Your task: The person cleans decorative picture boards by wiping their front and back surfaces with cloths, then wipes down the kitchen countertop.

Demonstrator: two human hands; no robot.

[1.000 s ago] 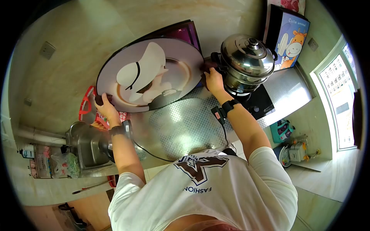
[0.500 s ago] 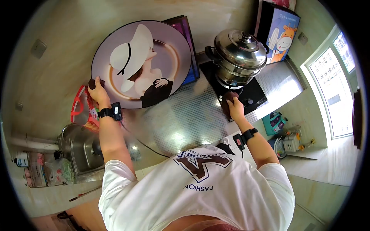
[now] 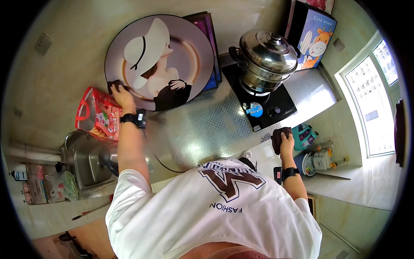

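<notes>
My left hand [image 3: 122, 96] is closed on a dark brown cloth [image 3: 114, 84], which lies against the lower left rim of a large round picture panel [image 3: 196, 56]. The panel shows a figure in a white hat and leans against the wall at the back of the counter. A second dark brown cloth [image 3: 278, 139] is gripped in my right hand [image 3: 286, 144], off the front right of the black gas stove [image 3: 284, 100]. On the stove stands a lidded steel steamer pot [image 3: 268, 55].
A red bag [image 3: 105, 114] stands beside the steel sink [image 3: 88, 159] at left. Another picture panel [image 3: 211, 47] is behind the round one. At right are a box with a giraffe picture [image 3: 318, 41], a teal object [image 3: 304, 136] and a window [image 3: 366, 99].
My right hand has moved with its cloth off the stove's front, to the right and toward me, uncovering a blue sticker. My left hand has shifted slightly right along the round panel's edge.
</notes>
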